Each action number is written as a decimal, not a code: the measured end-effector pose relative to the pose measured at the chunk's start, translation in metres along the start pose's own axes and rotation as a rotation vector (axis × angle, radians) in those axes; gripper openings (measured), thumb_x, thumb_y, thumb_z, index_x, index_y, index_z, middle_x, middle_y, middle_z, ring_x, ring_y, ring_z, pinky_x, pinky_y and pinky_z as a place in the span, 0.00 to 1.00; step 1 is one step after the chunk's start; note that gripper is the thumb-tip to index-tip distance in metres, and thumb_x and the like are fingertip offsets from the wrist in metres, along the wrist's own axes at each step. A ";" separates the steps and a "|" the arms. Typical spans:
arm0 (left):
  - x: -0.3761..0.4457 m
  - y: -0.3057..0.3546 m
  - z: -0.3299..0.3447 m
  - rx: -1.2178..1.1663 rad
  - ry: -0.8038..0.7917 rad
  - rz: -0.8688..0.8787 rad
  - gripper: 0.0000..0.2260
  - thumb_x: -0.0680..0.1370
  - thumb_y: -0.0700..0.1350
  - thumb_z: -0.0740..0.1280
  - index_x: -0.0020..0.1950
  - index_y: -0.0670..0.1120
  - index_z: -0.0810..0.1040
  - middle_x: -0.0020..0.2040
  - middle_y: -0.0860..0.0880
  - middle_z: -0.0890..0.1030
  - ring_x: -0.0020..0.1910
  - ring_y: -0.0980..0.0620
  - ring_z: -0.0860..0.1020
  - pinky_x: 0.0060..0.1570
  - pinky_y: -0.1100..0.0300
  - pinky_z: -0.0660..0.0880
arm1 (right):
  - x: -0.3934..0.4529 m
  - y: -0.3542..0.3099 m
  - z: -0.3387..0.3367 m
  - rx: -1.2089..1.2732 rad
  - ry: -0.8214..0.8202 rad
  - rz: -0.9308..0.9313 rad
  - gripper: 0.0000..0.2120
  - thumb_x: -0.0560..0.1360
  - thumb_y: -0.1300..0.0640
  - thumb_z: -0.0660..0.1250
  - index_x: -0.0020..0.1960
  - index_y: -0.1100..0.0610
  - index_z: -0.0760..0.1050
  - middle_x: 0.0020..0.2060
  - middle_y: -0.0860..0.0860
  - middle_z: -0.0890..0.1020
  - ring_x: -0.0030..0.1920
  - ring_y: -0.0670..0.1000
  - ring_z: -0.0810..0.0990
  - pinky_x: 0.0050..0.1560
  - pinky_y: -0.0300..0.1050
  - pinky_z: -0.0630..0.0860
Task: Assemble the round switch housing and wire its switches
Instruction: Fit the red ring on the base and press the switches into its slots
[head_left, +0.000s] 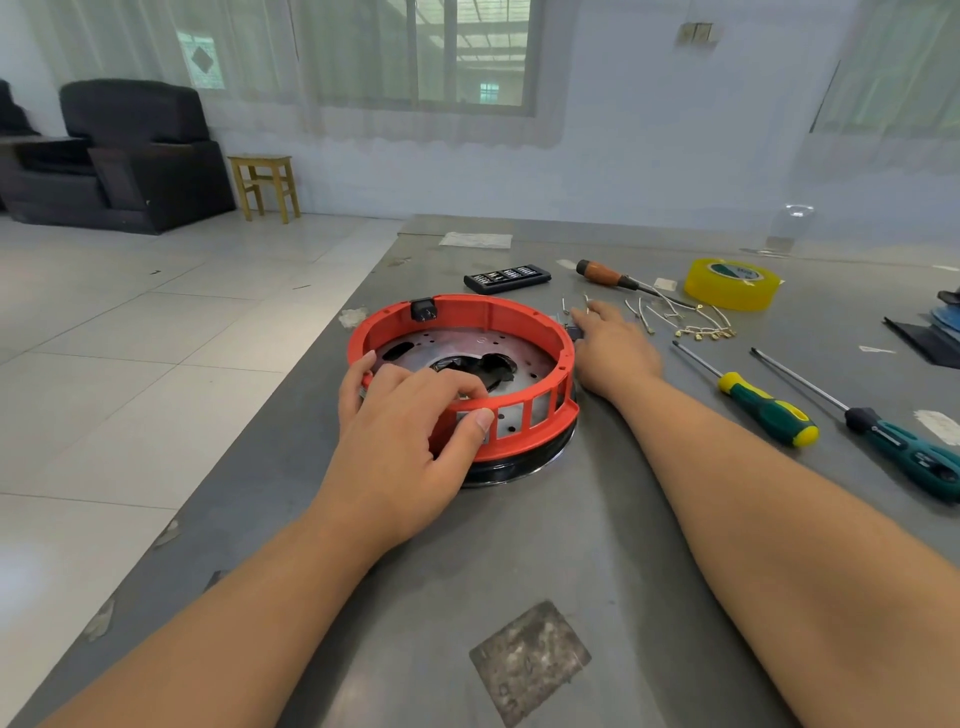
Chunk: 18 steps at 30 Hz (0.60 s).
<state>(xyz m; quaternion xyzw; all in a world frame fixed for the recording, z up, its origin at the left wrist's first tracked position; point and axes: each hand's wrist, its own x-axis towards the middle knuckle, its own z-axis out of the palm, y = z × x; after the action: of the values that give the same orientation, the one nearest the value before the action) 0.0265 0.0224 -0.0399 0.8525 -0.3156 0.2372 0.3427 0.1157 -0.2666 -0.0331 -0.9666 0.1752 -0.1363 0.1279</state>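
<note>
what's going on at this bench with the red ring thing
A person is working on a round switch housing on a grey table. The left hand grips the red ring's near rim, thumb outside and fingers inside. The right hand reaches just past the ring's right side, near a small dark part; whether it holds it is unclear. One black switch sits in the far rim. Short wires with terminals lie loose beside three screwdrivers and yellow tape.

Soft daylight from the curtained window; sharp centre, wide-angle bending at edges, perhaps slight corner softness.
</note>
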 end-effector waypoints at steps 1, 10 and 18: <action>0.000 -0.001 0.000 -0.002 0.000 0.001 0.14 0.81 0.59 0.58 0.55 0.57 0.81 0.46 0.64 0.78 0.54 0.57 0.73 0.80 0.44 0.51 | 0.001 0.000 0.001 -0.014 0.007 0.004 0.25 0.82 0.54 0.58 0.78 0.43 0.65 0.80 0.44 0.61 0.75 0.57 0.66 0.70 0.56 0.69; -0.001 0.004 -0.007 0.008 -0.040 0.005 0.15 0.81 0.59 0.58 0.57 0.57 0.81 0.46 0.61 0.79 0.55 0.56 0.74 0.80 0.43 0.51 | -0.028 0.001 -0.005 0.026 0.113 -0.030 0.14 0.82 0.54 0.65 0.66 0.54 0.74 0.64 0.57 0.79 0.65 0.61 0.74 0.61 0.53 0.73; -0.010 0.013 -0.014 0.014 -0.025 -0.006 0.17 0.81 0.58 0.60 0.60 0.52 0.83 0.51 0.60 0.80 0.64 0.48 0.72 0.78 0.39 0.54 | -0.103 0.010 -0.022 0.219 0.122 -0.211 0.12 0.81 0.55 0.67 0.63 0.58 0.77 0.59 0.57 0.79 0.62 0.58 0.75 0.63 0.49 0.69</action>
<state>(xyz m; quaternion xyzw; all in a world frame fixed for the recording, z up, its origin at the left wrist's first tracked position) 0.0078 0.0290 -0.0313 0.8588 -0.3155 0.2278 0.3333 0.0130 -0.2414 -0.0381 -0.9499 0.0641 -0.2259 0.2065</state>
